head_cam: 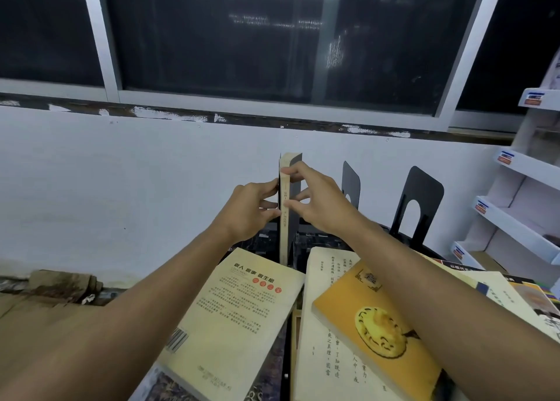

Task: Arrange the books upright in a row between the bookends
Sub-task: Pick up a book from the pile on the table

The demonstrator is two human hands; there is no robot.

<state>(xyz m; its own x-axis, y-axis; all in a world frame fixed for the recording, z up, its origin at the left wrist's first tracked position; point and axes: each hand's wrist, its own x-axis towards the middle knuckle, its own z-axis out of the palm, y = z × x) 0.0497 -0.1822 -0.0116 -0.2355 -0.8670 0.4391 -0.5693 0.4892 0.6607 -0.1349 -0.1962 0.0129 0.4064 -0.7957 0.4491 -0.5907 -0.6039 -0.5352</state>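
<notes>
A thin book (285, 218) stands upright on the counter (318, 238), its pale spine facing the camera and its foot close to the far edge of a cream book (233, 319). Both hands meet on it. The left hand (253, 208) presses its fingertips against the book's left side, where a dark edge shows that may be a bookend; I cannot tell for sure. The right hand (318, 202) pinches the spine, thumb low and forefinger high, with the other fingers spread loose behind.

To the right, well apart from the upright book, two black bookends stand side by side: the nearer bookend (351, 182) is partly hidden by the right wrist, and the far bookend (419, 200) shows its arched cut-out.

The other books lie flat. The cream book, back cover up with a barcode, lies under the left forearm. An orange book (372, 328) lies tilted on a white book (324, 340) printed with vertical text, under the right forearm. More books (515, 291) lie at the right edge.

A white display rack (521, 206) stands at the far right, against the white wall (121, 188) below a dark window (272, 37).
</notes>
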